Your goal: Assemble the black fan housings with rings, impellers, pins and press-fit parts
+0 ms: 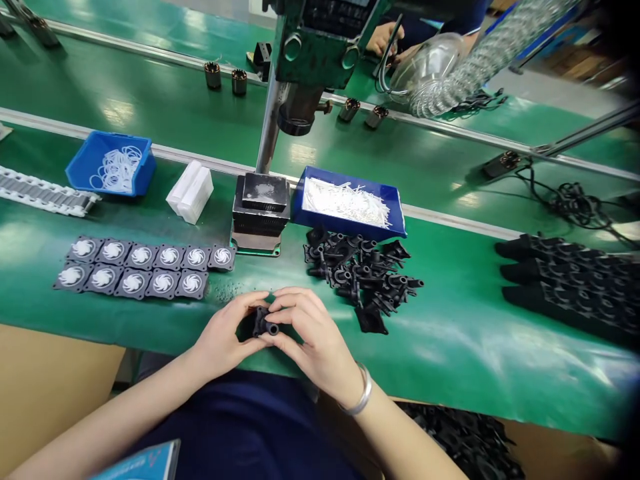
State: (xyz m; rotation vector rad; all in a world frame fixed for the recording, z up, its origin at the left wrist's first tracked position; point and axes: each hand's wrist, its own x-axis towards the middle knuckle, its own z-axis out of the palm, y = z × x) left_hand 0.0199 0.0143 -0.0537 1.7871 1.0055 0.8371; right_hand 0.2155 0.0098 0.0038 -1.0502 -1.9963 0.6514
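Note:
My left hand point(227, 337) and my right hand point(310, 333) meet near the table's front edge. Between them they hold a black plastic pump cover point(264, 323) with a round tube stub pointing toward me. My left fingers grip its left side, while my right thumb and fingers press on it from the right. Part of the cover is hidden by the fingers. Just beyond and to the right lies a loose pile of similar black pump covers point(363, 273). To the left, two rows of square black pump housings point(163, 283) carry white bladed impellers.
A press point(310, 60) overhangs a black block fixture point(260, 210). Flanking it are a blue bin of white rings point(77, 167), white blocks point(190, 191) and a blue tray point(400, 223) of white sticks. Stacked black trays point(530, 273) stand right; another person's hand point(385, 40) shows across the table.

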